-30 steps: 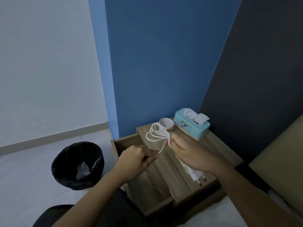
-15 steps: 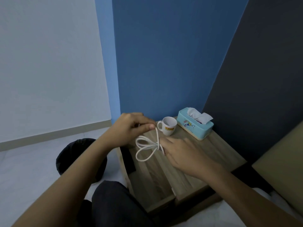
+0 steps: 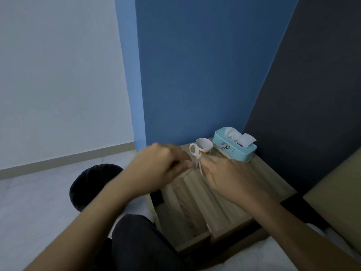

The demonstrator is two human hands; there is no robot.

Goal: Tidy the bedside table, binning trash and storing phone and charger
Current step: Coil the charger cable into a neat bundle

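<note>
My left hand (image 3: pixel 160 167) and right hand (image 3: pixel 224 173) meet fingertip to fingertip above the wooden bedside table (image 3: pixel 244 192), both closed around a thin white charger cable (image 3: pixel 198 166). Only a blurred sliver of the cable shows between them. Just behind my hands stands a small white ceramic mug with a yellow label (image 3: pixel 202 148), and beside it, against the dark wall, a turquoise tissue box with a white tissue poking out (image 3: pixel 234 146). The round black bin (image 3: pixel 91 184) sits on the pale floor to the left of the table, partly hidden by my left forearm.
</note>
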